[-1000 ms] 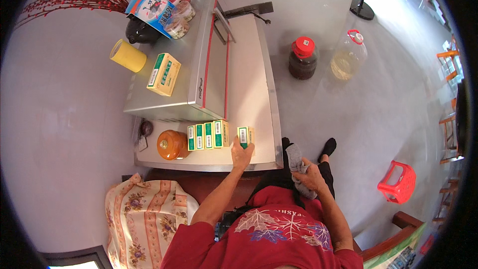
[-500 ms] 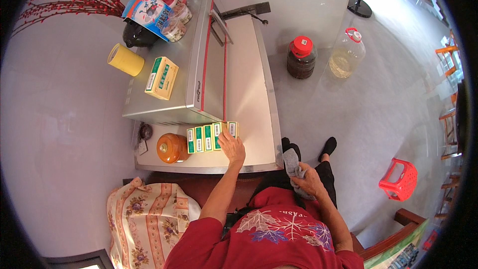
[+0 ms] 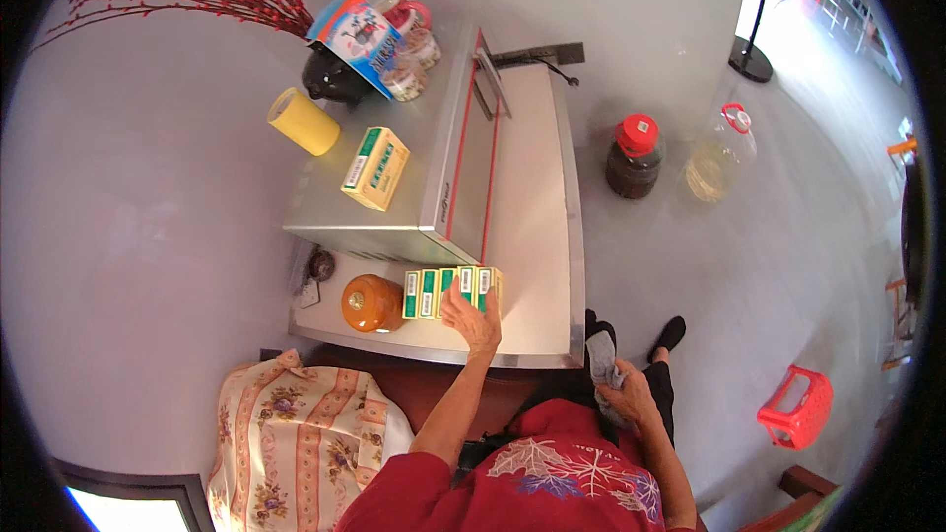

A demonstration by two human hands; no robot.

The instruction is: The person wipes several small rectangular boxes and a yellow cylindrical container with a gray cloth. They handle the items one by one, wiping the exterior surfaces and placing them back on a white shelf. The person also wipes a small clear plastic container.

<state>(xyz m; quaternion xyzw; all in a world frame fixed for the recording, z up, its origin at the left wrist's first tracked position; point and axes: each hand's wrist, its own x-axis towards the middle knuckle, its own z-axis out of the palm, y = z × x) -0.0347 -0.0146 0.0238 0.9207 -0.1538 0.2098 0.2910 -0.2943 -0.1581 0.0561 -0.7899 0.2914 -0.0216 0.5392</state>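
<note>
Several small yellow-and-green boxes (image 3: 427,296) stand side by side in a row on the white tabletop (image 3: 537,227). My left hand (image 3: 476,323) reaches over the right end of that row, fingers and thumb bent around the end boxes; the fingertips' exact contact is partly hidden. To the left of the row, close beside it, sits a round orange-brown lidded jar (image 3: 372,303). My right hand (image 3: 631,396) is closed on a crumpled grey cloth (image 3: 602,360), held over my lap, off the table's right edge.
A silver countertop oven (image 3: 414,207) stands behind the boxes. On it are another yellow box (image 3: 375,168), a yellow cup (image 3: 304,122) and a blue pouch (image 3: 357,44). Two big red-topped jars, one dark (image 3: 633,160), one clear (image 3: 716,158), and a red stool (image 3: 796,409) stand on the floor.
The whole view has shifted, so things sit lower and further right. The rightmost box, slightly apart before, now stands against the others. My right hand still holds the cloth.
</note>
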